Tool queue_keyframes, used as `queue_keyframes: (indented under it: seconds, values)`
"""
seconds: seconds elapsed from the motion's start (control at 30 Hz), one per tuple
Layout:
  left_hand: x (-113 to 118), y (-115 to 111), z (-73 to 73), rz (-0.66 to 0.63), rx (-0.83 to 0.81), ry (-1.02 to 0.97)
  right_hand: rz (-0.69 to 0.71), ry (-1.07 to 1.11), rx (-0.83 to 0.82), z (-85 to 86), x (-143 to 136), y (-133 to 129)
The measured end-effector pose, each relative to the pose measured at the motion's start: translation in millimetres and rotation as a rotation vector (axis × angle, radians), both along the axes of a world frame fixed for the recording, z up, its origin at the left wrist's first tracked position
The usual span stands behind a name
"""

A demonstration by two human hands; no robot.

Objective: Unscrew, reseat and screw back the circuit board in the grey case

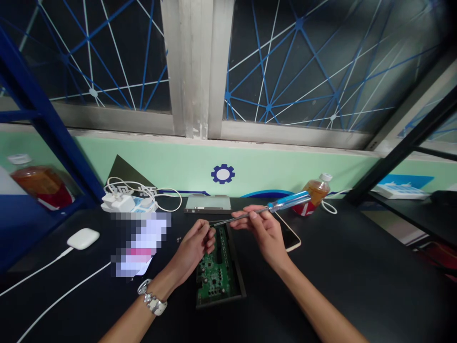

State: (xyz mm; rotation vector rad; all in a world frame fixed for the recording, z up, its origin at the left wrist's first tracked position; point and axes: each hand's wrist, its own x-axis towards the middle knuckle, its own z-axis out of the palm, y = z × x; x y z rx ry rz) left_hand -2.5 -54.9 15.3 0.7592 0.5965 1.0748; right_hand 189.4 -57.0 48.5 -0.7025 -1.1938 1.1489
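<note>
My right hand (pixel 266 231) is closed on a screwdriver (pixel 289 202) with a clear blue handle, gripping it along its metal shaft. The shaft slants down to the left, its tip ending at the fingers of my left hand (pixel 198 243). Those fingers are pinched together by the tip; whatever they hold is too small to name. Below both hands lies a green circuit board (pixel 214 276) set in a dark open case (pixel 241 281). My left hand covers part of the board's upper left side.
Tiny screws (pixel 179 239) lie left of the case. A flat metal cover (pixel 207 204) is behind it. On the left are a lit phone (pixel 143 247), a white charging case (pixel 83 238) and a power strip (pixel 130 204). Another phone (pixel 293 242) and a drink bottle (pixel 316 190) are right.
</note>
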Motion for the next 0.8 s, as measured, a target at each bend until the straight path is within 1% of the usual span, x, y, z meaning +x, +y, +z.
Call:
queue_keyframes:
  seconds: [0.1, 0.17, 0.23, 0.3, 0.37, 0.43, 0.53, 0.63, 0.8]
  values:
    - [0, 2, -1.5, 0.031, 0.011, 0.004, -0.016, -0.127, 0.046, 14.3, -6, 6]
    - [-1, 5, -4.3, 0.079, 0.027, 0.056, -0.04, -0.254, 0.102, 25.9, -10, 14]
    - [-3, 8, -7.4, 0.164, 0.067, 0.155, -0.052, -0.398, 0.169, 35.7, -14, 25]
    - [-7, 11, -9.3, 0.25, 0.152, 0.3, -0.07, -0.528, 0.217, 40.9, -16, 38]
    - [-11, 12, -9.0, 0.311, 0.28, 0.472, -0.075, -0.663, 0.263, 40.4, -17, 49]
    - [-13, 12, -6.7, 0.364, 0.408, 0.638, -0.069, -0.776, 0.303, 35.1, -18, 57]
    - [-13, 8, -2.7, 0.399, 0.538, 0.804, -0.065, -0.856, 0.341, 23.6, -16, 61]
    - [-11, 5, -0.7, 0.375, 0.582, 0.836, -0.075, -0.869, 0.352, 15.5, -13, 63]
    - [-8, 4, -0.3, 0.356, 0.585, 0.807, -0.093, -0.849, 0.33, 11.6, -11, 66]
